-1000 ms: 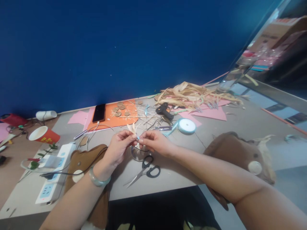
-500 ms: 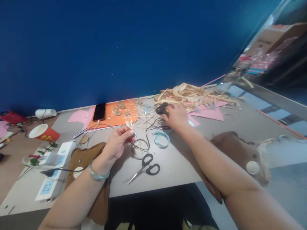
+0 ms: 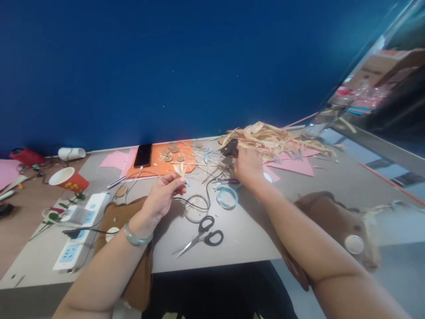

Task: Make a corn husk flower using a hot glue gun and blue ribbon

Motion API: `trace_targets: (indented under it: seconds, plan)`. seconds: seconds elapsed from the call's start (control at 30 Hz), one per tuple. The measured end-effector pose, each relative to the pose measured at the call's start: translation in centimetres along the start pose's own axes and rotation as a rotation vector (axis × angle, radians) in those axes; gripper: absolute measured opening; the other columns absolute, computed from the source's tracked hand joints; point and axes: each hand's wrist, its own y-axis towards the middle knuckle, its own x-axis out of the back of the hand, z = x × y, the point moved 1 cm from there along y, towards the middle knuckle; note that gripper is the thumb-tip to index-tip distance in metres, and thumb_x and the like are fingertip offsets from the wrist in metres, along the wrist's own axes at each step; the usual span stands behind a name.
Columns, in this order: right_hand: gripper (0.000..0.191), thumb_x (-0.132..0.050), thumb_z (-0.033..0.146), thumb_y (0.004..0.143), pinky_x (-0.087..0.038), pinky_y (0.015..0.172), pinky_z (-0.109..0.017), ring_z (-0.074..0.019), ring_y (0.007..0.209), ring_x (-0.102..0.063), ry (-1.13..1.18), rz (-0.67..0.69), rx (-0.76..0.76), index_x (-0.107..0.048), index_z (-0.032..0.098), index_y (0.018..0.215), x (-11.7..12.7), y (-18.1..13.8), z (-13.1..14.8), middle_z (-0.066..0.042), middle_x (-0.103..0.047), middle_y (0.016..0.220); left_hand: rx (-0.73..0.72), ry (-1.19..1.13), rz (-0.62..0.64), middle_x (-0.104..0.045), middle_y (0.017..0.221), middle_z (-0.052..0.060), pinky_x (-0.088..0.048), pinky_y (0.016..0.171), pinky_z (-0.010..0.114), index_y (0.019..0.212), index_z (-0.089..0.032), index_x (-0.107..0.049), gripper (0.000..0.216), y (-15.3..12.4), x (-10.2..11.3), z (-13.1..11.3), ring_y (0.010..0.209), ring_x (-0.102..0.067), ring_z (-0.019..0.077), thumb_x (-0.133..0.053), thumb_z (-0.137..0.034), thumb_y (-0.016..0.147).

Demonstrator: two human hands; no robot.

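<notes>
Your left hand [image 3: 162, 195] pinches a small straw piece [image 3: 180, 170] above the surface [image 3: 239, 239], near the orange sheet [image 3: 156, 166], while your right hand [image 3: 248, 166] grips the black glue gun [image 3: 230, 147] just beside the straw pile [image 3: 275, 137].

Left hand [image 3: 162, 195]: bare forearm, with one pale grey-green bangle [image 3: 136, 239] on the wrist, smooth, glossy and rounded, at 7 o'clock from frame centre. Right hand [image 3: 247, 166]: at 1 o'clock, forearm bare down to the 4 o'clock frame edge.
</notes>
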Motion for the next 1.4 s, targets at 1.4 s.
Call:
trace_targets:
  seconds: [1.4]
  plan:
    - [0.022, -0.051, 0.035, 0.090, -0.045, 0.063, -0.027, -0.0170, 0.067, -0.058, 0.790, 0.327, 0.413, -0.061, 0.017, 0.085, 5.3, -5.9, 6.0, -0.005, -0.065, 0.076, -0.256, 0.231, -0.068, -0.060, 0.055, -0.002, -0.041, 0.056, 0.022, 0.068, -0.015, -0.063, 0.020, 0.6, 1.6, -0.6, 0.052, -0.051, 0.0087, -0.075, -0.032, 0.071]
